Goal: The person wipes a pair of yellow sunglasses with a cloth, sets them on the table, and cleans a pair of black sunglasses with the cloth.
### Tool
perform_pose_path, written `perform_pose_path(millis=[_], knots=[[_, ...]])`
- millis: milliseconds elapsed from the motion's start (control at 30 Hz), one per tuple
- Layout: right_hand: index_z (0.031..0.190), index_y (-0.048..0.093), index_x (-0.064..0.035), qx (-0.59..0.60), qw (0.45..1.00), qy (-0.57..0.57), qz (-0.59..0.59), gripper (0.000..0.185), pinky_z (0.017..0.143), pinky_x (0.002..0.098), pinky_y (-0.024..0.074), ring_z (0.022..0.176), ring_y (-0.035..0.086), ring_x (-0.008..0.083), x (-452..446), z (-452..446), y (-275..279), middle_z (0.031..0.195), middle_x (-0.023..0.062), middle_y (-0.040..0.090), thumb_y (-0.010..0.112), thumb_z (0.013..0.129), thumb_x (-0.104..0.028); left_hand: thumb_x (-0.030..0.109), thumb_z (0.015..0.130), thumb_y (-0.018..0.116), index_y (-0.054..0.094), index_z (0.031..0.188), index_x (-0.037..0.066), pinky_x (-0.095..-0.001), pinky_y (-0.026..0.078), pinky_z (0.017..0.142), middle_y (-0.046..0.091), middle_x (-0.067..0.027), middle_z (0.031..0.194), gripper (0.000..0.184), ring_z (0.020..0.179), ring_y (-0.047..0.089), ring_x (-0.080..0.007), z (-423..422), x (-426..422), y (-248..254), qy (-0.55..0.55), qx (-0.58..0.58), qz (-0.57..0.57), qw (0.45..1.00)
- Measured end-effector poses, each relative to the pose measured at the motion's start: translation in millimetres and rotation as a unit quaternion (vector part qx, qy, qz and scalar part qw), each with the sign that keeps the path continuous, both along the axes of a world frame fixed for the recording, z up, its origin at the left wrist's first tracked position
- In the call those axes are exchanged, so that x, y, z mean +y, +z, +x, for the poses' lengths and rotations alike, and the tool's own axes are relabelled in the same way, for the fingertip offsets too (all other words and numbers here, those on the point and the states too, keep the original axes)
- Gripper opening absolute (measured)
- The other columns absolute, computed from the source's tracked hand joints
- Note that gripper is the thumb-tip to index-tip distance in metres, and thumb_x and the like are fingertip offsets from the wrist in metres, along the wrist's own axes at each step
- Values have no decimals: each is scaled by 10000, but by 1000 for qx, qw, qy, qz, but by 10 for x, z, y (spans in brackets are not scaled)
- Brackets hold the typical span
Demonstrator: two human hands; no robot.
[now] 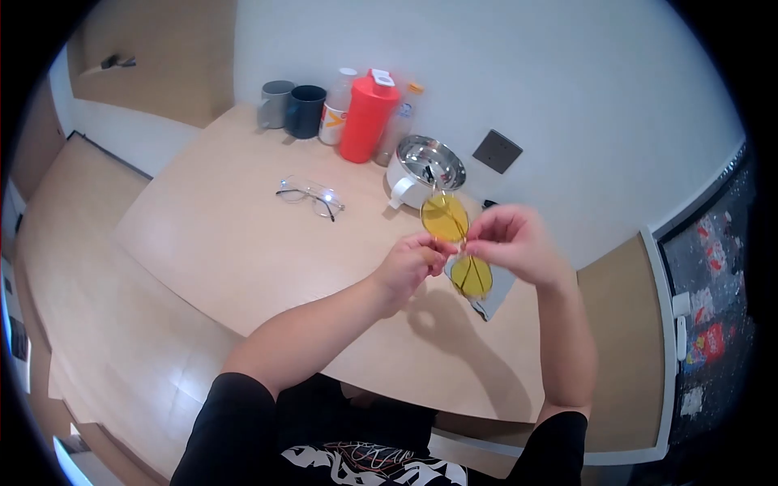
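Observation:
A pair of yellow-tinted glasses (445, 217) is held up above the right part of the table, tilted so that one round lens is higher than the other. The fingers of my left hand (409, 269) are closed on it near the middle, from the left side. From the right, my right hand (519, 243) pinches it close to the bridge. Behind the lower lens lies a grey flat item (501, 285), partly hidden; its kind I cannot make out. Farther left, clear glasses (312, 197) with a thin frame rest on the table.
Along the wall stand a grey mug (277, 104), a dark mug (306, 112), a clear bottle (334, 113), a red shaker bottle (368, 120) and another bottle (397, 125). A white pot (409, 185) with a steel inside is just beyond my hands. A dark socket plate (497, 151) is on the wall.

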State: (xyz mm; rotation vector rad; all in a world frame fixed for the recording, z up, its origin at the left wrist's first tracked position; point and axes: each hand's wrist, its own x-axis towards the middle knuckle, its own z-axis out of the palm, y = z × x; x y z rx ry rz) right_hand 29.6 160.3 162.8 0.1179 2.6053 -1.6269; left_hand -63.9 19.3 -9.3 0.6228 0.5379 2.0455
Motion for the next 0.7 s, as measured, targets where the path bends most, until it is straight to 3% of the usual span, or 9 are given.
perform_pose_path(millis=[67,100,200,300,400,500,700], knots=[[927,662,19,37,997,31,57,126,719,236,533,811,664,96,-69,-357,119,867,66,700,717,815,0,23,811,588,654,979,49,-276,416,851,634,-31,960,183,885,561,-139,71,52,-12,52,90,-120,987],[939,664,21,36,994,37,99,143,723,243,531,816,663,99,-162,-551,183,868,68,701,716,812,-18,56,783,601,655,904,48,-288,437,810,627,-46,915,133,836,560,-157,118,103,-106,87,168,-111,976],[976,668,22,37,974,63,215,202,734,267,525,831,659,117,-545,-1164,260,876,74,704,712,801,-69,119,774,616,648,852,36,-329,466,771,624,-93,891,118,823,583,-226,149,56,-133,121,490,-152,850],[1003,675,20,34,948,106,298,247,747,295,521,842,659,160,-769,-1786,33,885,90,706,705,792,-104,178,764,638,646,838,26,-383,483,747,626,-142,906,169,830,598,-306,176,45,-144,69,592,-153,789],[999,685,18,27,926,137,352,248,758,314,522,846,661,207,-861,-2346,-319,891,109,704,700,792,-117,231,728,635,643,799,40,-435,481,766,646,-165,890,203,864,613,-348,124,74,-192,75,637,-135,756],[974,699,12,21,905,150,398,226,769,320,521,853,659,228,-872,-2740,-591,897,116,703,697,791,-121,225,815,616,661,1002,47,-433,464,898,641,-177,1035,262,1003,594,-366,70,-100,104,-5,665,-194,721],[969,716,7,-53,890,154,425,201,792,321,521,899,655,233,-845,-3022,-944,943,121,703,680,815,-117,250,841,628,652,1135,64,-436,404,1033,620,-181,1229,349,1180,543,-377,100,8,-72,40,615,-96,781]])
